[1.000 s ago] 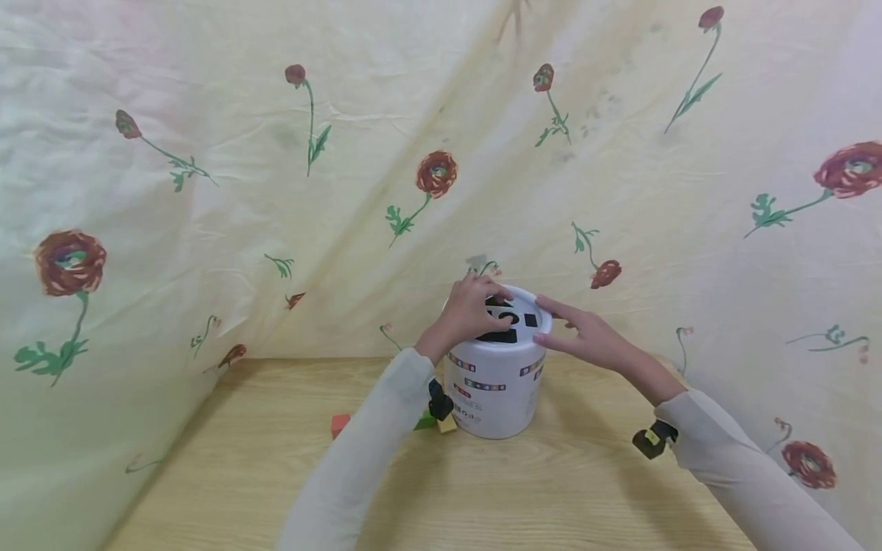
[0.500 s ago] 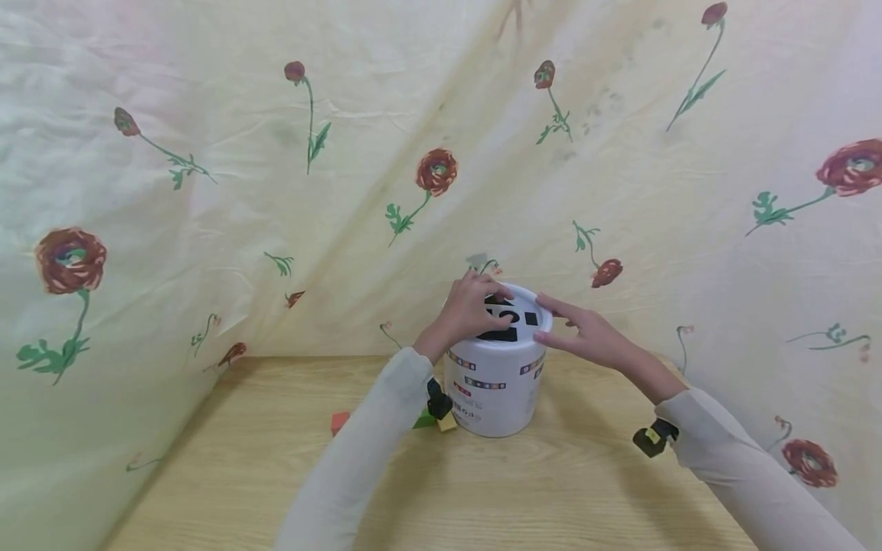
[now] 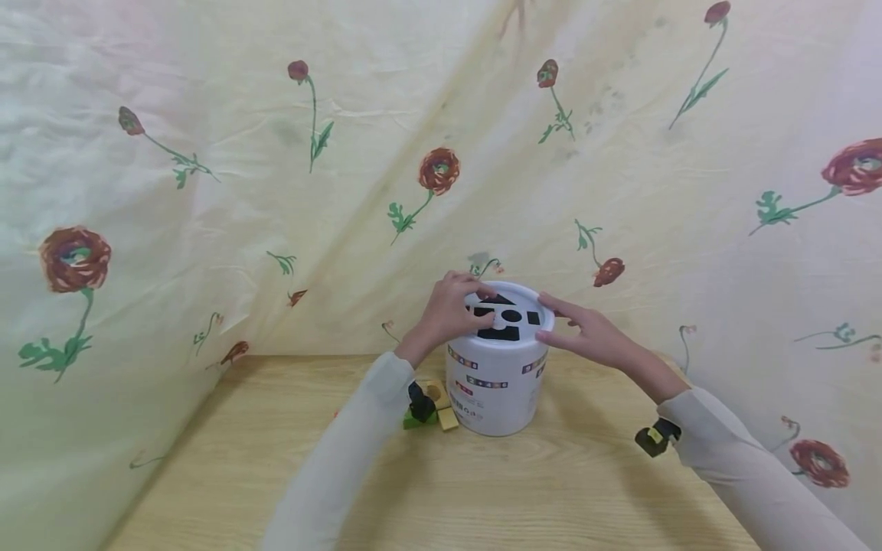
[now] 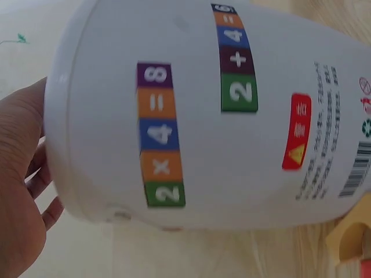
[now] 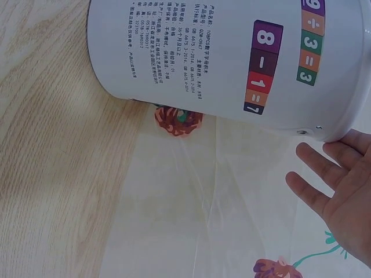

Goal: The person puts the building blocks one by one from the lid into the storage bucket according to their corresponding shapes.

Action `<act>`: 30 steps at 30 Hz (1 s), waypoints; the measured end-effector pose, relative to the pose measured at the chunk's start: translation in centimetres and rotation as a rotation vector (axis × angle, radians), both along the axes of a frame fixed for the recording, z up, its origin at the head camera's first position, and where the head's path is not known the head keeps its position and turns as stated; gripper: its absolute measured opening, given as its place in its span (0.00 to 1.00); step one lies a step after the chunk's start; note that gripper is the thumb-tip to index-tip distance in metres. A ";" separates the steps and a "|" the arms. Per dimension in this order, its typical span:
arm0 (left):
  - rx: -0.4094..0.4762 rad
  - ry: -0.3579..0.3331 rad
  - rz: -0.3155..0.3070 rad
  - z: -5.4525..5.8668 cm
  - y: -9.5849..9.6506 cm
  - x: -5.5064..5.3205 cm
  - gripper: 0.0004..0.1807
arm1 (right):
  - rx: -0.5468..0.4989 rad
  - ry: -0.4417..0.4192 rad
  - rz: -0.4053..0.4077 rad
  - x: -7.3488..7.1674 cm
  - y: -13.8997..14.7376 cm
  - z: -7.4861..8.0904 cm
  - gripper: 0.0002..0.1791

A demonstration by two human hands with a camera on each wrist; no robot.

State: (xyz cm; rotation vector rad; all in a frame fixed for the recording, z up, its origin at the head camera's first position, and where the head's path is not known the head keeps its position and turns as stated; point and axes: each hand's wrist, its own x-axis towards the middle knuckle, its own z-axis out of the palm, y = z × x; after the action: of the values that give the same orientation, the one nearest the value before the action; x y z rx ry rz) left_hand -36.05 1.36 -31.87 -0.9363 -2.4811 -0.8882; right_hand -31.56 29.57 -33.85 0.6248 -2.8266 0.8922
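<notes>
A white round bucket (image 3: 496, 390) with printed sums on its side stands upright on the table. Its white lid (image 3: 521, 330) has black-looking cutouts: a triangle, a circle and several four-sided shapes. My left hand (image 3: 451, 306) is over the lid's left side, thumb and fingers apart in a loose curve; no held thing is visible. In the left wrist view, part of that hand (image 4: 20, 174) is beside the bucket's rim. My right hand (image 3: 586, 330) touches the rim on the right with thumb and forefinger spread; the right wrist view shows its other fingers (image 5: 316, 194) extended.
Left of the bucket lie a green block (image 3: 420, 419), a yellow block (image 3: 448, 418) and a wooden block with a rounded hollow (image 3: 436, 392). A red block (image 4: 366, 268) shows at the left wrist view's corner. Behind hangs a flowered cloth (image 3: 358, 191).
My left hand has shifted left across the lid, uncovering the round cutout and more of the blocks by the bucket. My right hand stays at the rim.
</notes>
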 end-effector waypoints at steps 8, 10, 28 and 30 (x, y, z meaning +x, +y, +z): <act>0.101 0.013 0.024 0.0 -3.1 0.0 0.18 | 0.006 -0.003 -0.003 0.1 0.0 0.0 0.44; 0.142 0.007 0.036 -0.2 -4.0 0.0 0.18 | 0.006 -0.006 -0.003 0.1 0.0 0.1 0.44; 0.330 -0.028 0.098 -5.5 -10.2 0.3 0.18 | 0.012 -0.028 -0.013 0.0 -0.1 0.1 0.45; 0.315 -0.032 0.098 -6.4 -10.7 0.2 0.17 | 0.010 -0.029 -0.012 0.0 -0.1 0.2 0.45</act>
State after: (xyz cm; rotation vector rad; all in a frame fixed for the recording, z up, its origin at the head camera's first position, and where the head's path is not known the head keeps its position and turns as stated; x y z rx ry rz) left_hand -35.87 -9.31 -38.25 -0.6929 -2.2984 -1.2222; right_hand -31.54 29.46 -33.69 0.5996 -2.8594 0.8923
